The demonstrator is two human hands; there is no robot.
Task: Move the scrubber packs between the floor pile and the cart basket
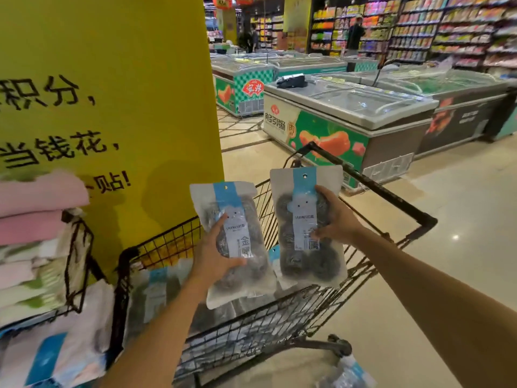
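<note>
My left hand grips a clear packet of steel-wool scourers with a blue-and-white label, thumb across its front. My right hand holds a second, matching packet of scourers by its right side, a little higher and further right. Both packets hang upright above a black wire shopping trolley. More packets of the same kind lie inside the trolley basket.
A yellow pillar with black lettering stands close on the left. A wire rack of folded pink and white cloths sits at the far left. Chest freezers line the aisle ahead. Stocked shelves and a person are at the back right.
</note>
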